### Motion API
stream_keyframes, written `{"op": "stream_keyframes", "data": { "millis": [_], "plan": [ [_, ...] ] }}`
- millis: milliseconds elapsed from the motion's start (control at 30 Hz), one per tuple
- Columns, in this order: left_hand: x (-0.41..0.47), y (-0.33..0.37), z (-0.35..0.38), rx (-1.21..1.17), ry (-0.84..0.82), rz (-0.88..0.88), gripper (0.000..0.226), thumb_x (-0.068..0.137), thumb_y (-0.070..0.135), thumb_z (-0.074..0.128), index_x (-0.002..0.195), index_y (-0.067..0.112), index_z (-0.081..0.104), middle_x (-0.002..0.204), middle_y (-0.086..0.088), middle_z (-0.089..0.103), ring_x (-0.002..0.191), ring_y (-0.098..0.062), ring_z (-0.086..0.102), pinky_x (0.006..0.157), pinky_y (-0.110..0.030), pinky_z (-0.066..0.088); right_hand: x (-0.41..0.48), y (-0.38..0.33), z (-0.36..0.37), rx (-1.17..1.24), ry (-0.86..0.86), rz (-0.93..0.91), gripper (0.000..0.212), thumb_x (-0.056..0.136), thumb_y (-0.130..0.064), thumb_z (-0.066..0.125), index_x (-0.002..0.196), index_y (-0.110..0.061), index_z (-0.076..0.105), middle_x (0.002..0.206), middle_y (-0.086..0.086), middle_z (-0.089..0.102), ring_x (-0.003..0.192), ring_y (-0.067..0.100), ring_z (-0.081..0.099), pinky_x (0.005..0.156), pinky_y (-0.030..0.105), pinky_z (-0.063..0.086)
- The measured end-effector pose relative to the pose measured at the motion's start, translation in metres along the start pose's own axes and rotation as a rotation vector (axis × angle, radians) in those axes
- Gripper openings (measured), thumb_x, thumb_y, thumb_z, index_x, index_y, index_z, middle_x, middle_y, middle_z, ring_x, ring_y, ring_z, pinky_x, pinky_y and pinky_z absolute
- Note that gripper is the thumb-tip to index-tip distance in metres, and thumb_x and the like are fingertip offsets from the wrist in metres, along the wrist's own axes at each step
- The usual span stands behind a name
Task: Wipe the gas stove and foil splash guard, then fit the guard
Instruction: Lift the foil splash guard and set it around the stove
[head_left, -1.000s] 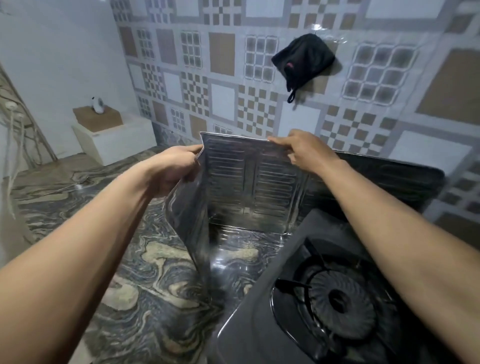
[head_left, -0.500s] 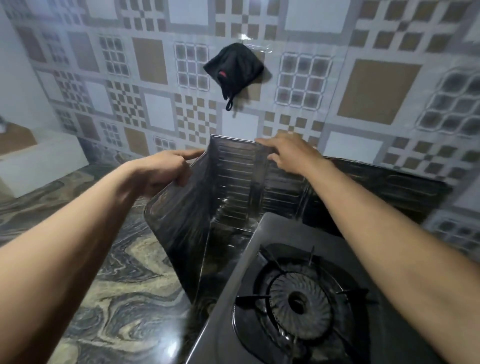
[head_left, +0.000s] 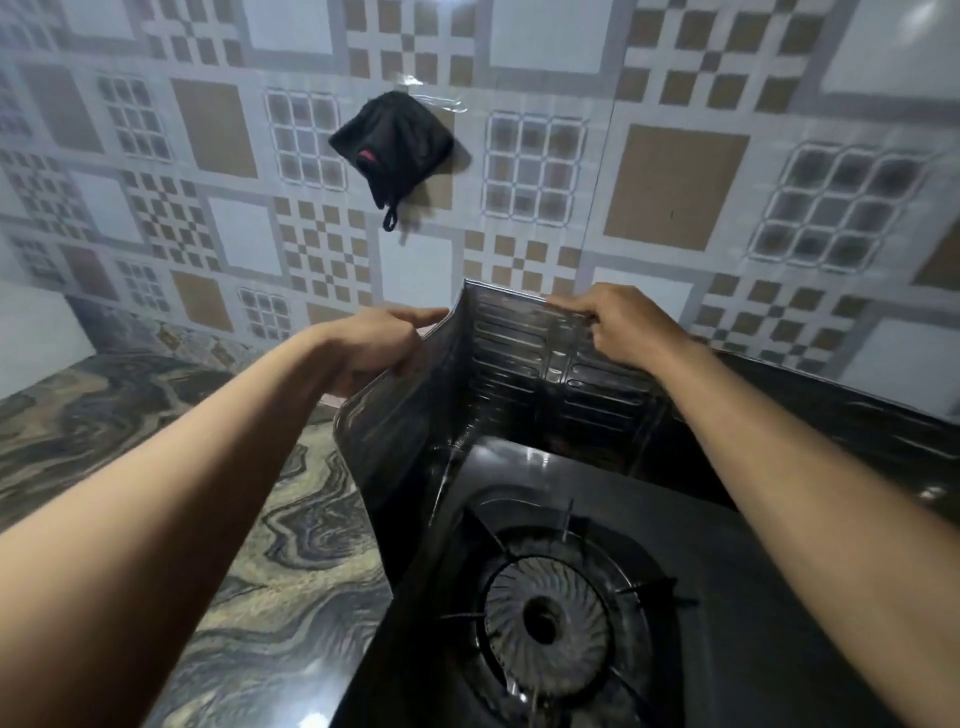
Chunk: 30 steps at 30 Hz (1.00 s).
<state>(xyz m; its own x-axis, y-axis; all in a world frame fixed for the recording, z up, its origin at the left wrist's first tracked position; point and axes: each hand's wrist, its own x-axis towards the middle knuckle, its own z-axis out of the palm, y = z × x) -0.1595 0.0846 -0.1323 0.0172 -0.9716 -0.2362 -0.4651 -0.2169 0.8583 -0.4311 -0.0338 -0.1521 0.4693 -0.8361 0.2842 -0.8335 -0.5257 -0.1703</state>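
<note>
The foil splash guard (head_left: 524, 374) stands upright, folded round the back left corner of the black gas stove (head_left: 737, 561). Its ribbed back panel runs along the wall and its left panel hugs the stove's left side. My left hand (head_left: 379, 348) grips the top edge of the left panel, forefinger stretched toward the corner. My right hand (head_left: 623, 322) pinches the top edge of the back panel. The stove's round burner (head_left: 545, 618) with its pan support lies below my arms.
A black cloth (head_left: 395, 143) hangs on the patterned tiled wall (head_left: 675, 187) above the guard. The marbled stone countertop (head_left: 249, 587) stretches out to the left of the stove.
The guard has closed in on the stove, and its left panel now lies against the stove's side. Both hands keep hold of the top edge. The view has swung right.
</note>
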Motion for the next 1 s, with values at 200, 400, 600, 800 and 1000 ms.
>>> {"op": "stream_keyframes", "data": {
  "millis": [200, 400, 600, 800, 1000],
  "plan": [
    [0.005, 0.009, 0.028, 0.097, -0.052, 0.008, 0.088, 0.079, -0.013, 0.038, 0.140, 0.048, 0.051, 0.112, -0.007, 0.068, 0.065, -0.018, 0.066, 0.053, -0.029, 0.056, -0.025, 0.031, -0.005, -0.003, 0.007, 0.038, 0.069, 0.088, 0.012, 0.050, 0.139, -0.036, 0.053, 0.116, 0.006, 0.060, 0.116, 0.030, 0.054, 0.097, 0.037, 0.044],
    [0.009, 0.005, 0.044, 0.098, -0.055, 0.074, 0.077, 0.084, -0.012, 0.055, 0.149, 0.027, 0.045, 0.132, -0.011, 0.064, 0.113, -0.030, 0.064, 0.095, -0.044, 0.056, -0.038, 0.039, 0.011, 0.055, 0.079, 0.035, 0.061, 0.090, -0.018, 0.070, 0.145, -0.030, 0.046, 0.104, -0.004, 0.047, 0.103, 0.017, 0.049, 0.094, 0.035, 0.044],
    [0.008, -0.001, 0.057, 0.582, 0.135, 0.173, 0.081, 0.089, 0.002, 0.057, 0.159, 0.018, 0.020, 0.159, -0.011, 0.037, 0.143, -0.030, 0.039, 0.116, -0.036, 0.031, -0.054, 0.050, 0.027, -0.137, 0.234, -0.033, 0.072, 0.084, -0.026, 0.076, 0.148, -0.025, 0.043, 0.122, 0.009, 0.054, 0.114, 0.028, 0.050, 0.097, 0.043, 0.040],
    [0.002, 0.000, 0.065, 0.618, 0.147, 0.187, 0.078, 0.088, -0.001, 0.054, 0.158, 0.020, 0.025, 0.155, -0.013, 0.043, 0.141, -0.032, 0.041, 0.114, -0.037, 0.032, -0.056, 0.059, 0.030, -0.339, 0.216, -0.146, 0.078, 0.079, -0.015, 0.077, 0.148, -0.019, 0.042, 0.130, 0.013, 0.053, 0.111, 0.034, 0.047, 0.088, 0.047, 0.042],
    [-0.001, 0.005, 0.072, 0.634, 0.219, 0.171, 0.080, 0.089, -0.003, 0.051, 0.159, 0.022, 0.021, 0.152, -0.015, 0.047, 0.137, -0.033, 0.046, 0.110, -0.037, 0.036, -0.036, 0.059, 0.026, -0.461, 0.287, -0.278, 0.076, 0.075, -0.033, 0.079, 0.141, -0.010, 0.050, 0.129, 0.017, 0.055, 0.110, 0.037, 0.049, 0.086, 0.050, 0.046]
  ]
}}
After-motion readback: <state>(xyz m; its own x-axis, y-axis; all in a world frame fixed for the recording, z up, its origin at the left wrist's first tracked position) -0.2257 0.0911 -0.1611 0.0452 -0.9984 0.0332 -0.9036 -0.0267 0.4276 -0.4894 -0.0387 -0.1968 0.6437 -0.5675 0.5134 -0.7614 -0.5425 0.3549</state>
